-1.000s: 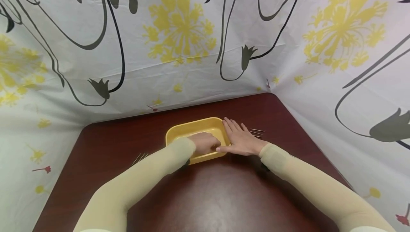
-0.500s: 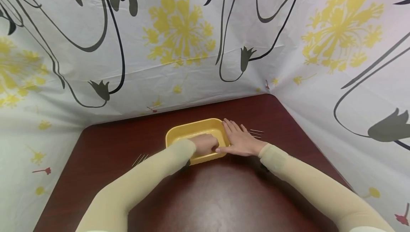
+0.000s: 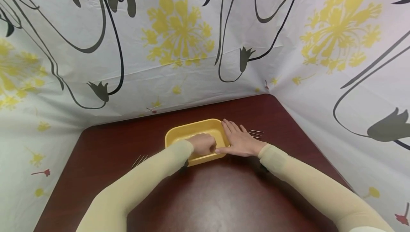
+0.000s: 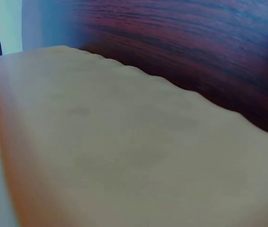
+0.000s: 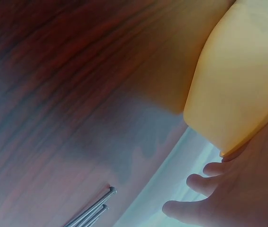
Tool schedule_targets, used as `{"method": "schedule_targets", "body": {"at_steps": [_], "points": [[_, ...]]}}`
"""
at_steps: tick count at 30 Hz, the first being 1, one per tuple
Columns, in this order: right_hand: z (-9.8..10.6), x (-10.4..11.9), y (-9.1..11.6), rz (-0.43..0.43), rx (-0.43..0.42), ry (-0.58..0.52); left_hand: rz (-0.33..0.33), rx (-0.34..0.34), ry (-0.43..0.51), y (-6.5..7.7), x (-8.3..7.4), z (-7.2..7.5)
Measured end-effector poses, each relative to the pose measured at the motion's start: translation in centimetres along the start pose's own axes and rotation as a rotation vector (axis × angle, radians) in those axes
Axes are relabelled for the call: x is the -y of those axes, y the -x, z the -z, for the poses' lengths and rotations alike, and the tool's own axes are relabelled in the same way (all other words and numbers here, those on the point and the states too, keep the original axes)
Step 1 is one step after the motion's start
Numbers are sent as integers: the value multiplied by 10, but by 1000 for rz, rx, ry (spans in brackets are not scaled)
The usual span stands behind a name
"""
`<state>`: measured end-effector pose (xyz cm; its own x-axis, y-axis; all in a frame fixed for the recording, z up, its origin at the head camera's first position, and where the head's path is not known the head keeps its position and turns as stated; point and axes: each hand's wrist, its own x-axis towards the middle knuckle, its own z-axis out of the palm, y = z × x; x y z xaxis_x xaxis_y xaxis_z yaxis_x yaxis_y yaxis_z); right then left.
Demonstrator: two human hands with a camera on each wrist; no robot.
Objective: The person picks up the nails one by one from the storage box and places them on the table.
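A yellow plastic tray [image 3: 183, 130] with rounded corners sits on the dark red table. My left hand [image 3: 201, 143] is down inside it, its knuckles bent. The fingertips are hidden, and whether they hold anything cannot be made out. My right hand [image 3: 241, 141] lies with straight, spread fingers against the tray's right end, its thumb over the front rim. In the right wrist view these fingers [image 5: 200, 184] reach along the tray's outer wall [image 5: 238, 80]. The left wrist view is mostly filled by the tray's outer side [image 4: 138, 132], whose lower edge is wavy.
Several thin metal nails [image 3: 256, 133] lie just right of my right hand; their heads show in the right wrist view. Another few thin nail-like pieces [image 3: 139, 160] lie left of the tray, beside my left sleeve. A patterned white cloth [image 3: 192, 96] encloses the table's back and sides.
My left hand has slid slightly to the left inside the tray, away from the right thumb. The right hand and the tray keep their places.
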<state>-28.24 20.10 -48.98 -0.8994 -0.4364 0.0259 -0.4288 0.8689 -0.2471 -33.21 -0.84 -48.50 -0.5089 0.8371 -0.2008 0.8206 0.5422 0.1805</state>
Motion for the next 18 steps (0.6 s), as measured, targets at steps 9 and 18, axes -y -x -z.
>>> {"method": "schedule_targets", "body": {"at_steps": [9,18], "points": [[1,1,0,-10,1,6,-49,-106,-118,11,8,4],[-1,1,0,-21,12,-2,24,-89,-178,31,5,18]]}}
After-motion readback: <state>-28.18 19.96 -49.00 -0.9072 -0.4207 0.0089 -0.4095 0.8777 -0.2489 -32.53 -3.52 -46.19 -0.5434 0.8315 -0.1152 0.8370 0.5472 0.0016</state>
